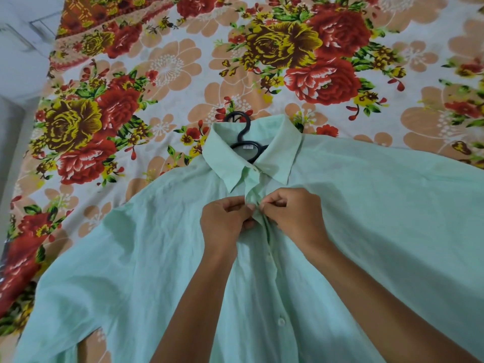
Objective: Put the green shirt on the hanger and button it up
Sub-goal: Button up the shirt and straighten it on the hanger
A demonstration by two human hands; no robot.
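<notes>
The pale green shirt (366, 218) lies spread flat on a bed, collar away from me. A black hanger (245, 127) sits inside it; only its hook and neck show through the collar opening. My left hand (225, 218) and my right hand (290, 216) meet at the front placket just below the collar. Each hand pinches an edge of the placket between thumb and fingers. The button under my fingers is hidden. Lower down the placket, two white buttons (281, 321) show along the closed front.
The bed is covered by a floral sheet (170, 74) with red and yellow roses. The left edge of the bed runs along a pale floor (15, 74). The shirt's sleeves spread out to both sides across the sheet.
</notes>
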